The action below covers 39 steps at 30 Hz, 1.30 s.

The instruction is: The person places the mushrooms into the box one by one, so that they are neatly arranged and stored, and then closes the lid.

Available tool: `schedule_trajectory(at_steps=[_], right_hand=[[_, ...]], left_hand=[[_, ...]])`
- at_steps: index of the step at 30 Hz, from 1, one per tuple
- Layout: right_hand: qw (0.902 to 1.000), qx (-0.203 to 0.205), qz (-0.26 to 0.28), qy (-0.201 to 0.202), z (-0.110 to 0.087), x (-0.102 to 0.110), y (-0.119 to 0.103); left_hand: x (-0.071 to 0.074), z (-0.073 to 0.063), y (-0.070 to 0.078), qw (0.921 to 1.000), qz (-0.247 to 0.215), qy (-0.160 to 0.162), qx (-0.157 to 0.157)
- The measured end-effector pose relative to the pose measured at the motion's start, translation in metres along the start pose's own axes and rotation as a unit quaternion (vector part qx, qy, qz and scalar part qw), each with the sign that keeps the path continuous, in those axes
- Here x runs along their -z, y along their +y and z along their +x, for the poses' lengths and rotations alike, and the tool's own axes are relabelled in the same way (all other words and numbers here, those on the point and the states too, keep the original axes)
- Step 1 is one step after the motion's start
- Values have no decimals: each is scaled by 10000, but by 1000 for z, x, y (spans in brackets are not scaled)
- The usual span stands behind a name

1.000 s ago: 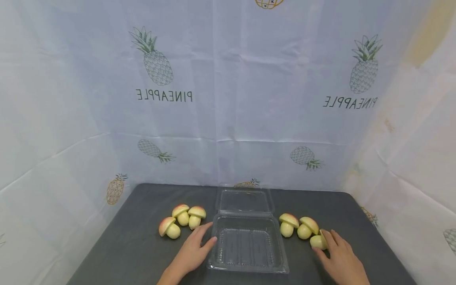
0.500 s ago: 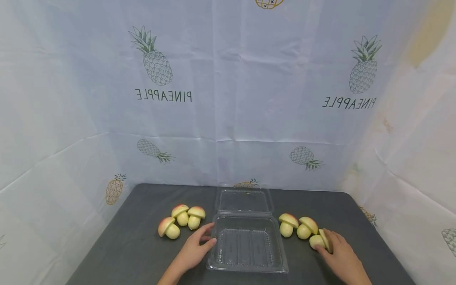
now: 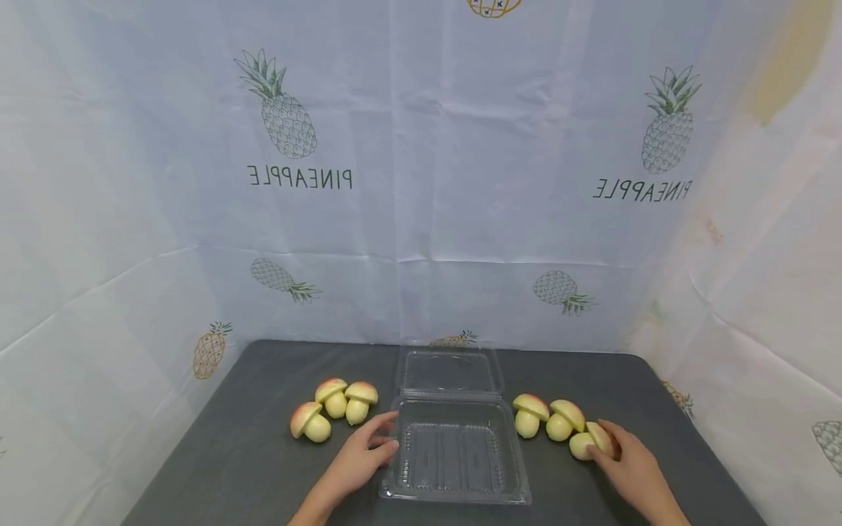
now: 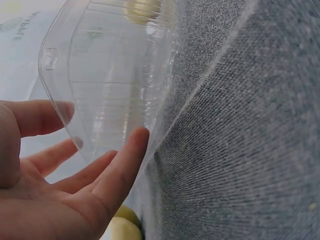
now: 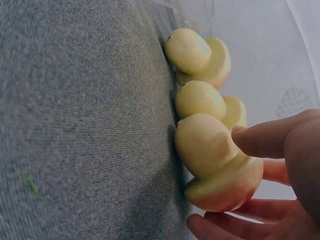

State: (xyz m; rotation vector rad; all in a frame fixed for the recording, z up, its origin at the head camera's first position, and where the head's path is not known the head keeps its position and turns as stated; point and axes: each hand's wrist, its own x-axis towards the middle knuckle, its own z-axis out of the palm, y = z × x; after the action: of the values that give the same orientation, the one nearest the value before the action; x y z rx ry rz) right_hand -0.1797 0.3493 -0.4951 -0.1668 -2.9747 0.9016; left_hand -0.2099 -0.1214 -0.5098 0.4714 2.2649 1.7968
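Note:
A clear plastic clamshell box [image 3: 457,453] lies with its lid [image 3: 450,370] folded back. At its left side, my left hand [image 3: 358,456] rests spread fingers and thumb against the rim and wall. My right hand [image 3: 634,467] has thumb and fingers around a yellow toy mushroom [image 3: 582,446] with a reddish cap, lying on its side. In the right wrist view the thumb touches this toy mushroom [image 5: 205,145] near the stem, and the fingers lie by the cap. Two more toy mushrooms, one [image 3: 528,416] nearer the box and one [image 3: 562,421] beside the held one, lie to its left.
Left of the box lie three similar toy mushrooms, including one at the front [image 3: 310,422] and one near the box [image 3: 359,402]. All sit on a dark grey tabletop [image 3: 230,467]. A white cloth [image 3: 421,219] printed with pineapples surrounds the table at the back and sides.
My right hand has shifted slightly right, and its thumb and fingers have closed around the toy mushroom, which has turned a little. My left hand stays at the box's rim.

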Motion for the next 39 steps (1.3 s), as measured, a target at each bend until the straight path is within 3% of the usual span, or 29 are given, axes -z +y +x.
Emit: schedule_trajectory(at_steps=[6,22,39], right_hand=[[9999,-1,66,100,2,1,3],[9989,-274,369,-107,-3,6,2],[9937,-202,1093,-166,-23,23,-43]], left_hand=[[1,1,1,9996,-199,-119,148],[6,5,2,9977,-465,-439,246],[4,5,5,9981,-450,-359,215]])
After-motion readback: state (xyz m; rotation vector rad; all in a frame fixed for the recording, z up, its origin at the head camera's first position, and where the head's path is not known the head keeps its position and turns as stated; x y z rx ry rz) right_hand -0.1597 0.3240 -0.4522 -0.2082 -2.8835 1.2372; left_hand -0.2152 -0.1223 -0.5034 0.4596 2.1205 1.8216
